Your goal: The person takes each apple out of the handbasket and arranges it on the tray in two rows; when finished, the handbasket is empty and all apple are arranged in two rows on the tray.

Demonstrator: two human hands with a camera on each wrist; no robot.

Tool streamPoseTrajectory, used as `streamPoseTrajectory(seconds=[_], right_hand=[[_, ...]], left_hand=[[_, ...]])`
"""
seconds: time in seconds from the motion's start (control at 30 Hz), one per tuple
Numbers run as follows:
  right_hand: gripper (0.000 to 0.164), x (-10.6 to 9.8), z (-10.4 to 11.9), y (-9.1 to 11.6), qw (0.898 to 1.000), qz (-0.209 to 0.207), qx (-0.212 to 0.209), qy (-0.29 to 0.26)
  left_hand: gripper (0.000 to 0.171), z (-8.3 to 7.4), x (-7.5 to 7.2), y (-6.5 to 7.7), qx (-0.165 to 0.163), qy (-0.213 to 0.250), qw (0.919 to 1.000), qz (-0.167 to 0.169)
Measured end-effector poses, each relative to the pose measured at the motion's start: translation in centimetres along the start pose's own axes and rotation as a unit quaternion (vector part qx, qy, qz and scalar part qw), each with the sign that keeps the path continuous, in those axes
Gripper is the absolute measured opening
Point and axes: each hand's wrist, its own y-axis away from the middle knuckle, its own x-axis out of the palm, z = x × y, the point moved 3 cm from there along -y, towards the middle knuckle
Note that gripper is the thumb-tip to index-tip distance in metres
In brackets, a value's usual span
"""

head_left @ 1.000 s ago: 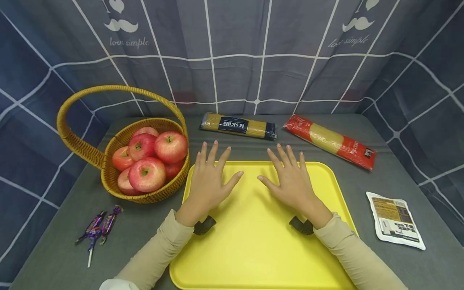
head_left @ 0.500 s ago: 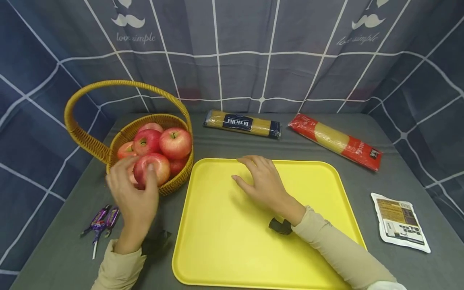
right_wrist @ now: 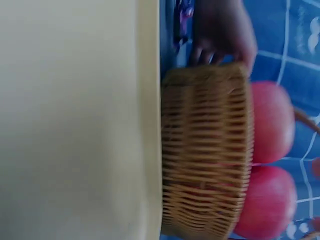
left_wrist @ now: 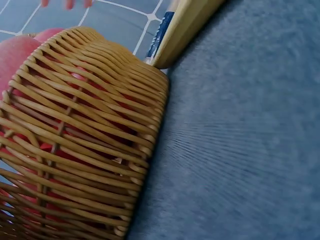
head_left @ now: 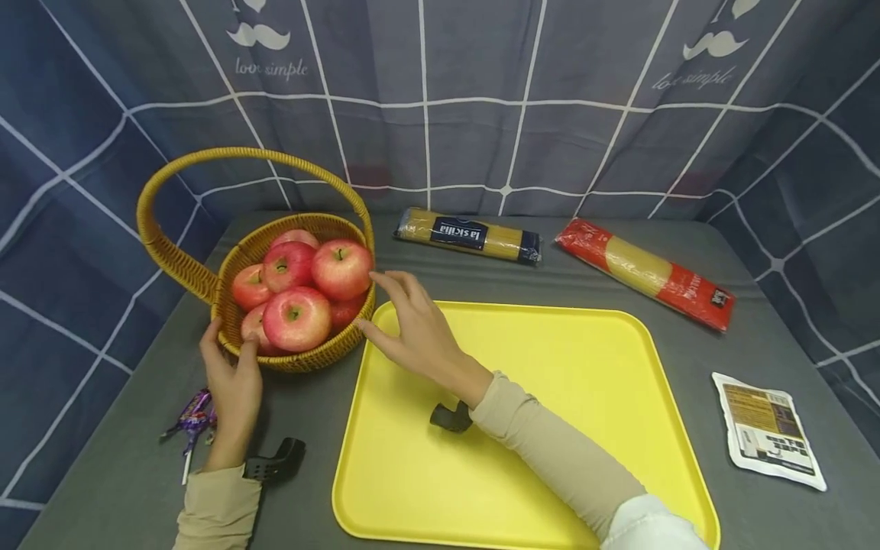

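Note:
A wicker basket with a tall looped handle stands at the left, holding several red apples. My left hand grips the basket's near-left rim, thumb over the edge and fingers along the outer side. The right wrist view also shows this left hand at the basket's wall. On the opposite side, my right hand is spread, thumb and fingertips right at the basket's right rim, beside an apple. In the left wrist view, woven wall fills the left half.
A yellow tray lies under my right forearm. Behind it are a blue-labelled spaghetti pack and a red pasta pack. A white pouch lies at the right. Purple-wrapped candies and a lollipop lie near my left wrist.
Both hands have left their place over the tray for the basket. My left hand went over the front apple, then down to the rim; my right hand moved left to the basket's right side.

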Motion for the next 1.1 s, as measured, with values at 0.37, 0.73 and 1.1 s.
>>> streamPoseTrajectory(seconds=[0.37,0.73,1.1], right_hand=[[0.075,4.3,0.7,-4.4,0.988,-0.112,0.098,-0.05],[0.071,5.0,1.1,-5.1,0.979,-0.094,0.17,-0.054],[0.069,2.8,0.4,-3.3,0.971,-0.108,0.145,-0.157]], left_hand=[[0.054,0.2,0.5,0.1,0.018,0.042,0.9989,0.007],[0.054,-1.8,0.3,1.1,0.029,0.014,0.9995,0.004],[0.053,0.1,0.1,0.2,0.04,-0.005,0.9992,-0.001]])
